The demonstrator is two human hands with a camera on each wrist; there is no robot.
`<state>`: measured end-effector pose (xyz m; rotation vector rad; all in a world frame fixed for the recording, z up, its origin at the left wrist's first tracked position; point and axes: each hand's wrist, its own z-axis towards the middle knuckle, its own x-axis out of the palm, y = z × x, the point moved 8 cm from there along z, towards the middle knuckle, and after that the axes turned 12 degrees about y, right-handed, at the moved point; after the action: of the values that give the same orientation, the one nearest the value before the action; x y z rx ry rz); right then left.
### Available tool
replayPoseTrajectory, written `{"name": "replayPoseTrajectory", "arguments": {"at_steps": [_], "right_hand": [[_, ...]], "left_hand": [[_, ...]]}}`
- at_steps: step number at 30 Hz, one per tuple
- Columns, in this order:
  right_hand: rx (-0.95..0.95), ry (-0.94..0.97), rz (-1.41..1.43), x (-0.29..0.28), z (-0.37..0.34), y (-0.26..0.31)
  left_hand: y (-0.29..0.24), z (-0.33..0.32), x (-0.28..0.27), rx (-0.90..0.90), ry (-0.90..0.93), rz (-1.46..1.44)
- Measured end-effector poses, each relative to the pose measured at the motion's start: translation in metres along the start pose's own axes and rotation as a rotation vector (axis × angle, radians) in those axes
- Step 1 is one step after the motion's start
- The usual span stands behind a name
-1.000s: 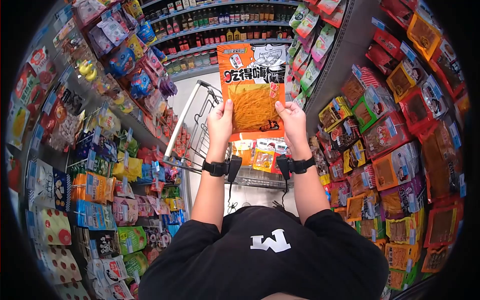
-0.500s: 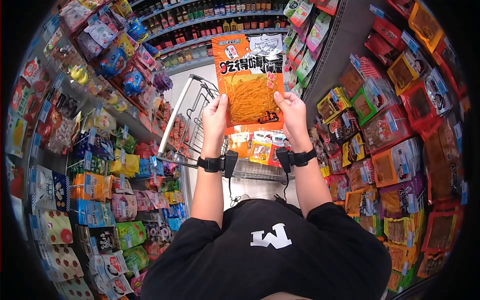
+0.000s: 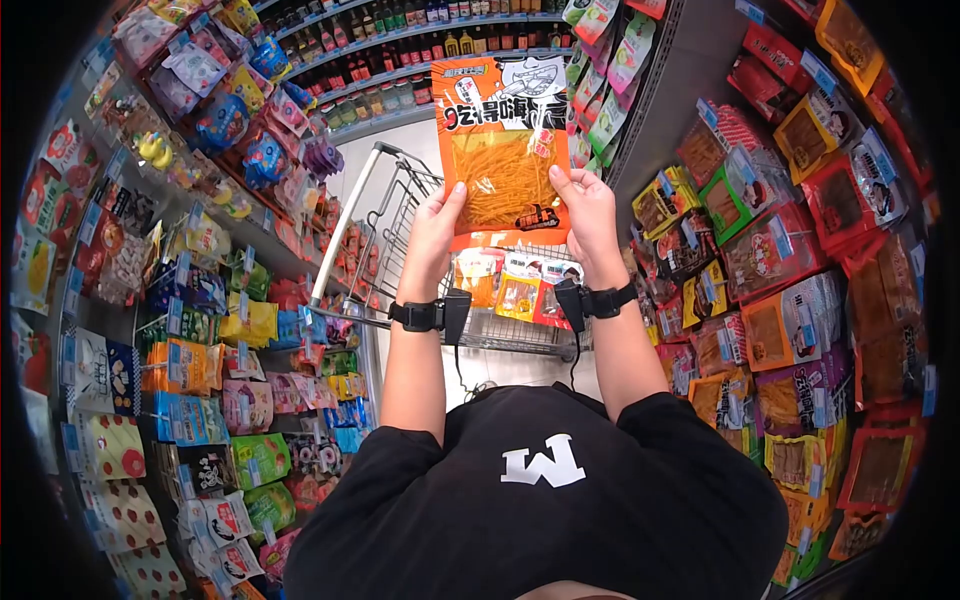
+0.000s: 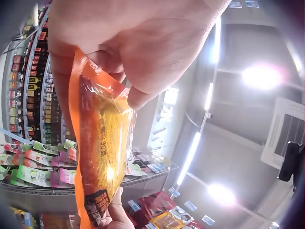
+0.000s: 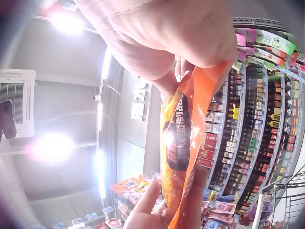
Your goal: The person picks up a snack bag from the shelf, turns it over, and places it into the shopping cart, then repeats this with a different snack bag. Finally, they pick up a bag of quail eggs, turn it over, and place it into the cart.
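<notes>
Tall racks rise on both sides of me, the left rack [image 3: 250, 330] hung with bright little bags and the right rack [image 3: 790, 260] crowded with red, orange and yellow packets, their price tags sticking out in front. Ahead, beyond the cart, curved bottle shelves [image 3: 400, 80] hold rows of bottles and jars. My black T-shirt [image 3: 520, 530] fills the bottom of the head view. In front of me stands the wire cart [image 3: 398, 205], its pale handle slanting up on my left. Above the cart, at the middle of the head view, is the orange packet [image 3: 506, 160], upright with its printed front towards me; big black characters run across its upper part and yellow-orange strips show through the clear window below. Lower down, in the cart, lie smaller packets [image 3: 520, 288] in yellow, white, orange and red. My left hand [image 3: 432, 232] grasps the orange packet by its lower left edge, thumb on the front, and my right hand [image 3: 592, 222] grasps it by the lower right edge in the same way, so neither is released. The wrist views show the orange packet edge-on between my hands, light glinting off its film. A black left wristband [image 3: 418, 316] and a black right wristband [image 3: 608, 301] circle my wrists. The smallest thing I can pick out is the white letter M [image 3: 543, 462] on my T-shirt.
</notes>
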<state>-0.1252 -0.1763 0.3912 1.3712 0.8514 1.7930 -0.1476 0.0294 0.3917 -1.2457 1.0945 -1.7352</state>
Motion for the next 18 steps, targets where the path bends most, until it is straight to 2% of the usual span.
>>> {"name": "replayPoseTrajectory", "arguments": {"at_steps": [9, 13, 18], "right_hand": [[0.053, 0.041, -0.139, -0.006, 0.010, -0.005], [0.096, 0.098, -0.128, -0.008, 0.013, -0.011], [0.100, 0.069, -0.182, -0.012, 0.013, -0.011]], "left_hand": [[0.004, 0.004, -0.009, 0.071, -0.087, -0.041], [0.005, 0.002, -0.009, 0.060, -0.110, -0.037], [0.007, 0.003, -0.007, 0.034, -0.094, -0.092]]}}
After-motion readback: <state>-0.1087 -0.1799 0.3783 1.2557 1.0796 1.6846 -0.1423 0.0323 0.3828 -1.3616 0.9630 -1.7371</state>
